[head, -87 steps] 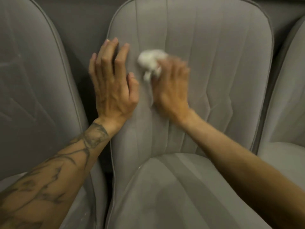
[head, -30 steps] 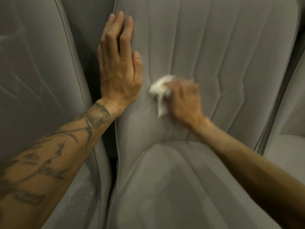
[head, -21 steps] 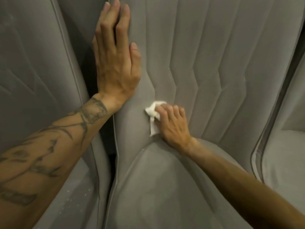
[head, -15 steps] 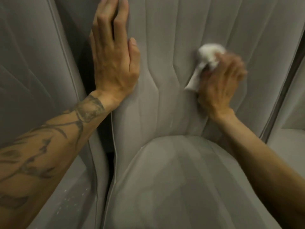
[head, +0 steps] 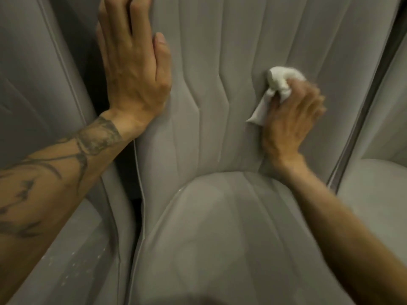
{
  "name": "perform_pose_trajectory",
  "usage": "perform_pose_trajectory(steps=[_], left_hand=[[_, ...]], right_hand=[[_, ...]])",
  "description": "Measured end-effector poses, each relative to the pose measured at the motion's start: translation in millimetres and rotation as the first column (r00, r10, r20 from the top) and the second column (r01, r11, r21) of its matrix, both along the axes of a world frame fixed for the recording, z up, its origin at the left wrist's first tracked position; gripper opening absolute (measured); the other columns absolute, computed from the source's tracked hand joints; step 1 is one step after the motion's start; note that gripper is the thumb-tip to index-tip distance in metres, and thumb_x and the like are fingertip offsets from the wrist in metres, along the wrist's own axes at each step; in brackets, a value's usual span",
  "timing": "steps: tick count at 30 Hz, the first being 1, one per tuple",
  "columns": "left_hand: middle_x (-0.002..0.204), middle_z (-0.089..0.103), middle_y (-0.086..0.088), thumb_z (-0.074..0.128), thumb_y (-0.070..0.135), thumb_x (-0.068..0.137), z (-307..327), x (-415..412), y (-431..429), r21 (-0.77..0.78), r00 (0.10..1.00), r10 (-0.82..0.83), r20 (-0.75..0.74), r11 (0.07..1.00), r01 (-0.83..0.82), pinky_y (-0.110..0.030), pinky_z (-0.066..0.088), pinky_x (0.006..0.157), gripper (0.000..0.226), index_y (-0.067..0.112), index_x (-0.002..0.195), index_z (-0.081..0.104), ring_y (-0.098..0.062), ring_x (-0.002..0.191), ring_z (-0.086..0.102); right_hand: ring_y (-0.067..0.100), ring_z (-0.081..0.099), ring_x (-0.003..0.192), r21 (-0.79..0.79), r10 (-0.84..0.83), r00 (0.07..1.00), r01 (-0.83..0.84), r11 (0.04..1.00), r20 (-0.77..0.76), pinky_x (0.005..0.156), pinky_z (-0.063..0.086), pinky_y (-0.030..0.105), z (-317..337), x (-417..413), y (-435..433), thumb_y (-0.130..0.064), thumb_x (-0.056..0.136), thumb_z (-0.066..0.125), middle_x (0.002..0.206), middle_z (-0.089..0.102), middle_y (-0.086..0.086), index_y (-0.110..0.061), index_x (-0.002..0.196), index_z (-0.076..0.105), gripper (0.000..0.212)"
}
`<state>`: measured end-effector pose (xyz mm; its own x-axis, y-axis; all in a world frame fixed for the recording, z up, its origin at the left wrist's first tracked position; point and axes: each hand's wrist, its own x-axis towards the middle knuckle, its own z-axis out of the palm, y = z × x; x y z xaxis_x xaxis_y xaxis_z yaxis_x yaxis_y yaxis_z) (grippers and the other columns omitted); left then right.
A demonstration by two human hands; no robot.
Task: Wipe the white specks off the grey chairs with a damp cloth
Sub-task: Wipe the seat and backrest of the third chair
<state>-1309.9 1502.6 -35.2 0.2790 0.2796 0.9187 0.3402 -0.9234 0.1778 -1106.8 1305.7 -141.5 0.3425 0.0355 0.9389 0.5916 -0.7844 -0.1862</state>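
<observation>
A grey upholstered chair (head: 209,95) with stitched vertical seams fills the middle of the view. My right hand (head: 290,119) is shut on a bunched white cloth (head: 278,81) and presses it against the right part of the backrest, slightly blurred. My left hand (head: 134,69) lies flat with fingers together on the backrest's left edge, holding nothing. Small white specks (head: 72,265) dot the seat of the left chair (head: 33,95). A few faint specks sit at the middle seat's back left rim (head: 180,190).
A third grey chair (head: 378,183) stands at the right, its seat cushion just showing. Dark narrow gaps separate the chairs on both sides. The middle chair's seat cushion (head: 220,238) spreads across the lower centre.
My right hand with the cloth swept from the lower left of the backrest over to its right part, then slid a little lower. My left hand stayed flat on the backrest's left edge.
</observation>
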Motion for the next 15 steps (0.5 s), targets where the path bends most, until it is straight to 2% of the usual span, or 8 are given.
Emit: perform_pose_trajectory(steps=[1,2,4,6,8,11,13,15], left_hand=[[0.143,0.051,-0.026,0.045,0.024,0.106,0,0,0,-0.006,1.000,0.008,-0.009,1.000,-0.008,-0.047,0.036,0.111,0.045,0.003,0.145,0.052,-0.044,0.131,0.053],[0.146,0.050,-0.026,0.043,0.025,0.106,0,-1,0,-0.011,1.000,0.020,-0.021,1.000,-0.020,-0.048,0.035,0.113,0.046,0.003,0.146,0.051,-0.045,0.134,0.051],[0.155,0.042,-0.028,0.038,0.029,0.108,-1,0,0,-0.039,0.997,0.052,-0.057,0.998,-0.054,-0.049,0.030,0.121,0.049,0.004,0.149,0.048,-0.047,0.144,0.043],[0.160,0.036,-0.030,0.036,0.030,0.109,-1,1,0,-0.067,0.995,0.059,-0.085,0.996,-0.065,-0.051,0.024,0.125,0.052,0.002,0.152,0.045,-0.048,0.151,0.035],[0.162,0.031,-0.034,0.034,0.030,0.110,-3,1,0,-0.094,0.994,0.057,-0.092,0.993,-0.065,-0.054,0.021,0.127,0.055,-0.002,0.155,0.041,-0.051,0.153,0.030],[0.162,0.025,-0.039,0.032,0.029,0.111,-8,2,0,-0.097,0.993,0.075,-0.096,0.992,-0.084,-0.056,0.015,0.128,0.059,-0.008,0.157,0.032,-0.053,0.155,0.024],[0.161,0.027,-0.039,0.031,0.029,0.111,-10,3,0,-0.085,0.994,0.074,-0.084,0.993,-0.082,-0.054,0.015,0.128,0.059,-0.009,0.156,0.033,-0.052,0.154,0.027],[0.160,0.029,-0.039,0.032,0.028,0.111,-10,4,0,-0.082,0.994,0.078,-0.070,0.993,-0.084,-0.052,0.015,0.128,0.058,-0.010,0.155,0.034,-0.052,0.153,0.028]], right_hand=[[0.034,0.049,0.107,-0.019,0.039,0.999,-0.039,0.999,-0.028,0.093,0.032,0.042,-20,-20,11,-0.034,0.101,0.051,0.125,0.057,0.014,-0.013,0.130,0.049,0.036],[0.037,0.055,0.103,-0.137,0.150,0.985,-0.160,0.978,-0.080,0.090,0.036,0.044,-45,-43,19,-0.028,0.099,0.054,0.122,0.062,0.018,-0.008,0.129,0.053,0.036],[0.036,0.062,0.087,-0.437,0.341,0.928,-0.371,0.819,-0.150,0.079,0.037,0.043,-85,-83,19,-0.023,0.099,0.049,0.114,0.066,0.016,-0.008,0.125,0.052,0.031],[0.031,0.058,0.081,-0.596,0.436,0.889,-0.426,0.681,-0.139,0.076,0.034,0.039,-87,-77,10,-0.028,0.105,0.037,0.111,0.062,0.010,-0.013,0.123,0.049,0.026],[0.030,0.052,0.086,-0.564,0.444,0.889,-0.423,0.710,-0.109,0.078,0.033,0.039,-70,-58,7,-0.034,0.107,0.030,0.117,0.056,0.007,-0.016,0.124,0.049,0.031],[0.029,0.046,0.092,-0.310,0.342,0.928,-0.373,0.875,-0.152,0.081,0.033,0.041,-67,-61,20,-0.034,0.104,0.042,0.123,0.051,0.007,-0.017,0.125,0.051,0.028],[0.030,0.049,0.091,-0.373,0.343,0.917,-0.397,0.839,-0.206,0.078,0.034,0.041,-87,-86,24,-0.031,0.101,0.052,0.119,0.057,0.009,-0.016,0.125,0.053,0.028],[0.031,0.053,0.088,-0.514,0.369,0.890,-0.455,0.727,-0.267,0.077,0.032,0.039,-95,-97,17,-0.027,0.098,0.059,0.112,0.060,0.008,-0.018,0.121,0.048,0.028]])
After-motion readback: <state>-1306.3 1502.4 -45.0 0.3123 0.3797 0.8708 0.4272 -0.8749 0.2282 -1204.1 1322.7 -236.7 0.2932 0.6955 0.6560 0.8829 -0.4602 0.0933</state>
